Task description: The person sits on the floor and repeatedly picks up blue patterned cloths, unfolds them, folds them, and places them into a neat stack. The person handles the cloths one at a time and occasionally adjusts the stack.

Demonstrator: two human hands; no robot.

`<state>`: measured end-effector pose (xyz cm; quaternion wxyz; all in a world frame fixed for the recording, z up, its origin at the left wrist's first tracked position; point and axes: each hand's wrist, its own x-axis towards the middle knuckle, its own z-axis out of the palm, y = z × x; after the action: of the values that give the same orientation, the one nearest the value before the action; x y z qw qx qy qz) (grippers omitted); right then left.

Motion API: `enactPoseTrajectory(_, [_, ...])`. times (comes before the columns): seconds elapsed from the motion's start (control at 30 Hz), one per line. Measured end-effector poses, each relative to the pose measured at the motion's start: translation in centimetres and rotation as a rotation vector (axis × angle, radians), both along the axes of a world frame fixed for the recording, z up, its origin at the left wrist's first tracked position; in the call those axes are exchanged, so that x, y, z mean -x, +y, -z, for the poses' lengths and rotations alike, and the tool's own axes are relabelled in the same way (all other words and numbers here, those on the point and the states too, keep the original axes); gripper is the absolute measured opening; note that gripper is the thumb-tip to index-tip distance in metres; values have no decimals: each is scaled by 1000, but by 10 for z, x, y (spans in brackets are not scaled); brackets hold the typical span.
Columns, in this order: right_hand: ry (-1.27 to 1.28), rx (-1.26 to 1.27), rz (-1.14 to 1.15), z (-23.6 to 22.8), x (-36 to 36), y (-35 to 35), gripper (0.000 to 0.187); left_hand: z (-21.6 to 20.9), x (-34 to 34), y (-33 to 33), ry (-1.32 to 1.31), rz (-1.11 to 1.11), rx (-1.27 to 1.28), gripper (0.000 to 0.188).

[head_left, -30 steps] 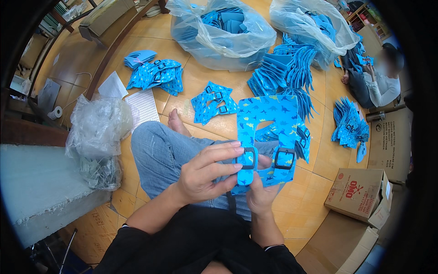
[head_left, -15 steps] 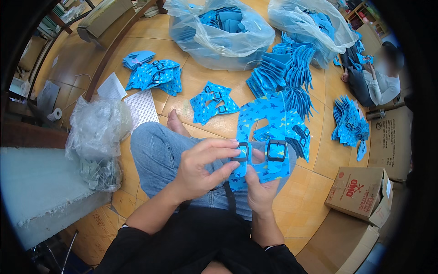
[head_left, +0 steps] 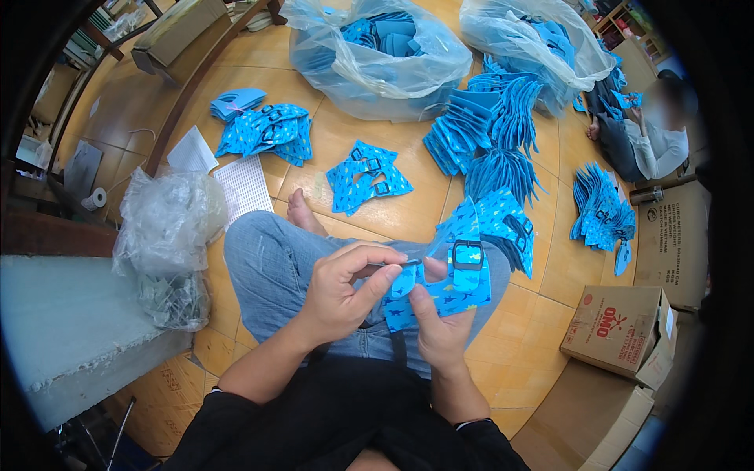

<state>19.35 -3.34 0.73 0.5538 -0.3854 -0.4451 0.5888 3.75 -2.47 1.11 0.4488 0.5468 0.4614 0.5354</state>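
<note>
Over my lap I hold a blue dinosaur-patterned flat piece (head_left: 471, 297) with two short straps. My left hand (head_left: 334, 294) is closed, thumb and forefinger pinching a black buckle (head_left: 406, 263) on the left strap; the buckle is turned nearly edge-on and partly covered by the fingertips. My right hand (head_left: 444, 334) grips the piece from below, its thumb in front near the left strap's end and its other fingers mostly hidden behind. A second black buckle (head_left: 456, 255) sits flat on the right strap.
Three matching buckled pieces (head_left: 369, 179) lie ahead on the tiled floor. Around them are piles of blue pieces (head_left: 503, 118) and two plastic bags (head_left: 330, 78) filled with more. Crumpled plastic (head_left: 169, 208) lies left; cardboard boxes (head_left: 613, 330) stand right. Another person (head_left: 660, 153) sits far right.
The piece has tilted and dropped slightly, its upper part now folded away and narrower in view. The left buckle has turned from face-on to edge-on between my left fingers.
</note>
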Motion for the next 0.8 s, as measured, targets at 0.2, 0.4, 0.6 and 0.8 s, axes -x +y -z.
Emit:
enactPoseTrajectory(0.2, [-36, 14, 32, -1, -2, 1, 36, -6, 6, 4, 161, 76, -195, 28])
enactPoseTrajectory(0.4, [-68, 16, 48, -4, 2, 2, 34, -4, 2, 6, 256, -21, -212, 23])
enactPoseTrajectory(0.6, [-86, 58, 51, -8, 4, 1, 31, -1, -3, 0, 216, -157, -85, 15])
enactPoseTrajectory(0.8, [-103, 80, 24, -9, 2, 1, 29, 0, -5, -2, 119, -190, 21, 17])
